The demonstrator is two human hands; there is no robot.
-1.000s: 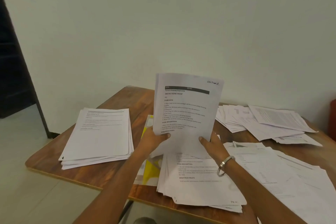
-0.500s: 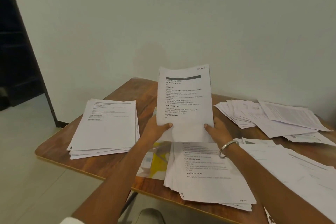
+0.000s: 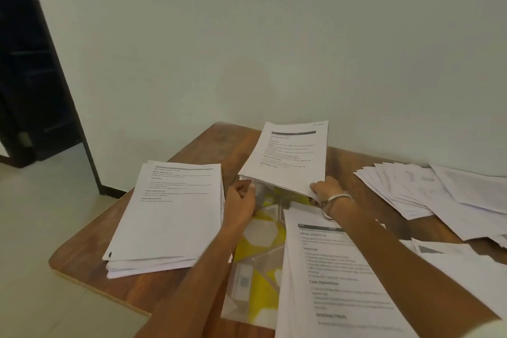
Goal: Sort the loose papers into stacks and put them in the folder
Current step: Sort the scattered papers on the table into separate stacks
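Two hands on one squared-up batch: my left hand pinches its near-left corner, my right hand grips the near-right corner, thumb on top, fingers curled under. Holding both near corners keeps the sheets aligned, I judge, and lets the far edge tip down toward the table first. Batch is tilted, far end beyond both hands, near edge lifted just above the folder.

Folder: clear plastic with yellow pattern, lying flat directly below and between my wrists, running back toward me. Partly covered on my right-hand side by the printed stack that lies under my right forearm. Cannot tell whether the folder is open.

Tidy stack sits just outside my left hand, nearly touching the wrist; likely a finished sort pile.

Loose fanned papers spread well out past my right hand, unsorted by the look. Bangle on right wrist.

Judgement: sorting is only part done; nothing visibly inside the folder.
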